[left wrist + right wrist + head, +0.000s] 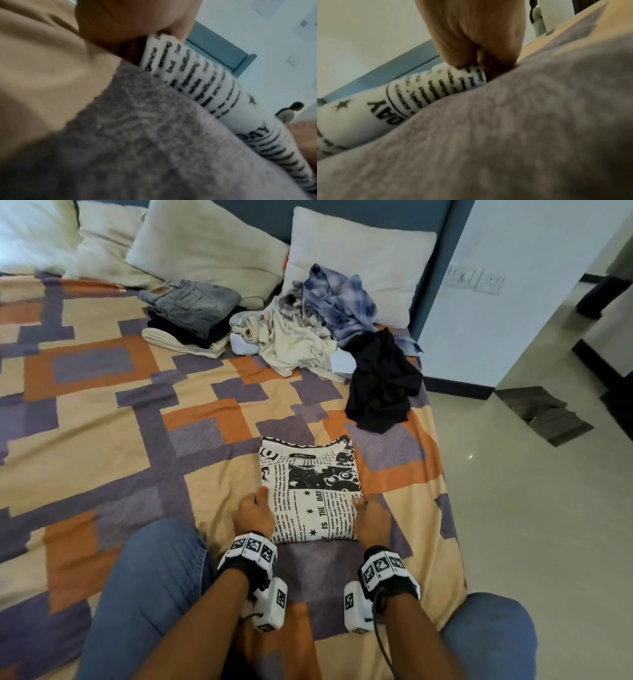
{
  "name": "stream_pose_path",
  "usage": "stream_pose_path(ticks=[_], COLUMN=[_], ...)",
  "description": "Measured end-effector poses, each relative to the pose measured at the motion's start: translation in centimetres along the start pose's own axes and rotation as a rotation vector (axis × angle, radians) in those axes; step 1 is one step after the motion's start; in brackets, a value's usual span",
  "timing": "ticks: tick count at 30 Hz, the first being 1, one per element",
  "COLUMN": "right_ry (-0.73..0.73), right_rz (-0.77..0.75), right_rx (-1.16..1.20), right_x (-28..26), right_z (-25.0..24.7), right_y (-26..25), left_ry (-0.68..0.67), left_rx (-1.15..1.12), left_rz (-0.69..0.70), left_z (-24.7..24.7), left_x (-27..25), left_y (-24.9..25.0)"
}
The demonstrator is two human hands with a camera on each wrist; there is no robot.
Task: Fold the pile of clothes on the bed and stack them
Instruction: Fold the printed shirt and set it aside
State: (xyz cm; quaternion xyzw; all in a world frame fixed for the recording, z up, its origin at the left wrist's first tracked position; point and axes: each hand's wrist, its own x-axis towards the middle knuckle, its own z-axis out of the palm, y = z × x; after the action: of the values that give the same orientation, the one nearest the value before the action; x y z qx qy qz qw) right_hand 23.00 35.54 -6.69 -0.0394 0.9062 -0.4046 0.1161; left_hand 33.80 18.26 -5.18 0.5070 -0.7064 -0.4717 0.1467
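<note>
1. Head view: a folded newsprint T-shirt (pixel 310 491) lies flat on the patterned bedspread (pixel 102 412), near the bed's right edge, just in front of the kneeling person's denim-clad knees.
2. Left hand (pixel 253 513) grips the shirt's left edge, thumb on top, the other fingers tucked out of sight under the fabric.
3. Right hand (pixel 371 518) grips the right edge the same way, thumb on the print.
4. Up close from the left wrist, the thumb (pixel 181 31) presses the shirt's folded edge (pixel 197 83) against the grey patch of bedspread.
5. From the right wrist, the right hand's fingers (pixel 471 40) clamp the shirt (pixel 368 115) at its corner.
6. Farther up the bed sits a stack of folded clothes (pixel 190 313) with jeans on top, beside an unfolded pile (pixel 325 316) and a black garment (pixel 383 381).
7. Pillows (pixel 212 244) lean against the headboard.
</note>
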Motion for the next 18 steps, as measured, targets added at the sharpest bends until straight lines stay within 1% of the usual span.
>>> stream_pose_path(ticks=[3,5,7,10,12,15,18], right_ry=[0.048,-0.004,-0.058,-0.054,-0.079,-0.029,0.018], right_rz=[0.001,0.011,-0.012,-0.042,-0.009,0.037,0.047], right_rx=[0.205,0.277,0.203,0.081,0.010,-0.079,-0.093], right_x=[-0.8,-1.5,-1.7,-1.8,-2.0,-2.0,-1.7], right_z=[-0.6,-0.8,-0.4,0.1,-0.8,-1.6,-1.4], right_y=[0.7,1.1,1.4,1.7,1.0,0.9,1.1], left_ry=[-0.021,-0.035,-0.029,-0.013,0.001,0.009,0.002], left_rx=[-0.026,-0.040,-0.029,0.017,0.031,0.056,0.103], left_rz=[-0.069,-0.078,-0.027,0.033,0.019,-0.035,-0.082], left_z=[0.1,0.4,0.8,0.9,0.7,0.4,0.5], left_x=[-0.6,-1.8,-3.0,-3.4,-3.2,-2.8,-2.8], left_y=[-0.4,-0.7,-0.6,-0.8,-0.7,-0.6,-0.4])
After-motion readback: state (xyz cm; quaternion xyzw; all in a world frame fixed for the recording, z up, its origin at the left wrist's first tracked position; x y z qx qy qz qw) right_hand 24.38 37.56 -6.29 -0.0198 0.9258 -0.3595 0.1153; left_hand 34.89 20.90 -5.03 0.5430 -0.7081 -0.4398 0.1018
